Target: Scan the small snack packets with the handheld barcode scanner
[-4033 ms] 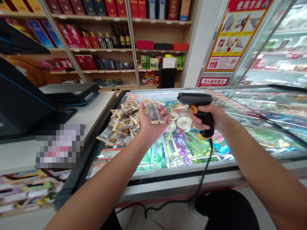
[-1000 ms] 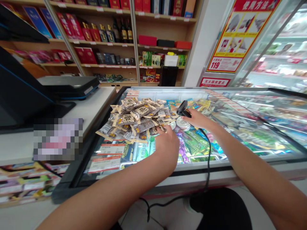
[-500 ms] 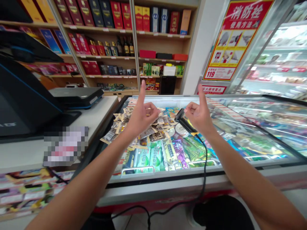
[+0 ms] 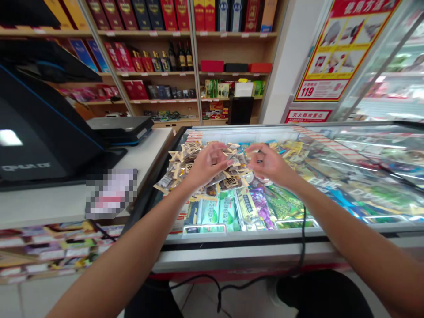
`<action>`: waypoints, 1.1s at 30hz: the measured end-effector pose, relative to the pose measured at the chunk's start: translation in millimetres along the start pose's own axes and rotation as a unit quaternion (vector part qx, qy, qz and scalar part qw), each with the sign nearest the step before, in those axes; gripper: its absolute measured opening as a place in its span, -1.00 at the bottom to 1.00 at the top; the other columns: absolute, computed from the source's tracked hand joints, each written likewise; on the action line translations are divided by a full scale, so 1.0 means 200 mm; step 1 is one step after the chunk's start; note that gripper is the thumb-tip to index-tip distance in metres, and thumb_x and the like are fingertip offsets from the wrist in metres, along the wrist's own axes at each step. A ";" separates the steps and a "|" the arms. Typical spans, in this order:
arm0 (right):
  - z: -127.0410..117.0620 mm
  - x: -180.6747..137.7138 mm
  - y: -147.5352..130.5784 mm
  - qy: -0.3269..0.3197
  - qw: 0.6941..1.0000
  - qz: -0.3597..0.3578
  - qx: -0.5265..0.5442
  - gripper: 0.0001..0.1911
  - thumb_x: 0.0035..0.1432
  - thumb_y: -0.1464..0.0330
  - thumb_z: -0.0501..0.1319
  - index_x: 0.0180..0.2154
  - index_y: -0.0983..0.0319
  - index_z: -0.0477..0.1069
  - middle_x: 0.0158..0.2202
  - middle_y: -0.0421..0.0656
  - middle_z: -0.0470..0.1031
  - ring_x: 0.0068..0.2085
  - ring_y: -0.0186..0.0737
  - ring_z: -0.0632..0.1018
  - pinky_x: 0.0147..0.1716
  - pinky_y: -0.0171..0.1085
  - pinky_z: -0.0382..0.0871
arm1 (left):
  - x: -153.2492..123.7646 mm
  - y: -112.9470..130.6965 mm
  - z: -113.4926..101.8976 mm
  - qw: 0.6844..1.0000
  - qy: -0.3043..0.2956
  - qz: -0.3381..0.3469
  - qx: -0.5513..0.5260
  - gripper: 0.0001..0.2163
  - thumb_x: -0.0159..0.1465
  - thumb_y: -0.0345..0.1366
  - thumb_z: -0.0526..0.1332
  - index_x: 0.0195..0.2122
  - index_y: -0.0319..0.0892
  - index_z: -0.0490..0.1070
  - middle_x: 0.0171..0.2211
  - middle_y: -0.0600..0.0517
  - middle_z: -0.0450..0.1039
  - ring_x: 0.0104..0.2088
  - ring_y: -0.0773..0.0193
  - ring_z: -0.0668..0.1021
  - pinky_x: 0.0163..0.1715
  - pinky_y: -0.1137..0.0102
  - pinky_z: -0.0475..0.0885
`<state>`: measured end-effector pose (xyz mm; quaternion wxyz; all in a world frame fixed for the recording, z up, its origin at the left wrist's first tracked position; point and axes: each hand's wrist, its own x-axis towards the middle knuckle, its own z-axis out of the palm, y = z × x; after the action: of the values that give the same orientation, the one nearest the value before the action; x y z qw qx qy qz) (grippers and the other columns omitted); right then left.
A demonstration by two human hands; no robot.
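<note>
My left hand and my right hand hover side by side, raised a little over a heap of small snack packets. Both hands have their fingers curled in, knuckles facing each other, and I see nothing in either. The heap lies on the glass lid of a chest freezer. A black cable runs from under my right forearm down over the freezer's front edge. The scanner it belongs to is hidden behind my right hand.
A black till screen and a flat black device stand on the white counter at the left. Shelves of boxes and bottles fill the back wall. A red poster and a glass-door cooler are at the right.
Four seconds ago I held a packet and the scanner. I set both down, raised both thumbs half a second ago, and now the thumbs are folded in and the hands sit lower.
</note>
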<state>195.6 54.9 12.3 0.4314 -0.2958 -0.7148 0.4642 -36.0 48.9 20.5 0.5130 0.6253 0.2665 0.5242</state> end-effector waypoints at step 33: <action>-0.11 0.03 0.03 0.126 0.965 0.093 -0.208 -0.58 0.07 0.01 0.28 -0.23 0.23 0.45 -0.35 -0.14 0.52 -0.39 -0.20 0.49 -0.42 -0.27 0.29 | -0.06 -0.03 0.11 0.952 -0.056 -0.213 -0.212 -0.71 0.21 -0.09 0.34 -0.18 -0.18 0.45 -0.34 0.03 0.44 -0.46 0.38 0.49 -0.52 0.47 0.34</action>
<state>213.0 71.3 12.9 0.4021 -0.5006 -0.7046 0.3023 -18.6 31.6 12.4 0.7473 0.4598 0.2469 0.4112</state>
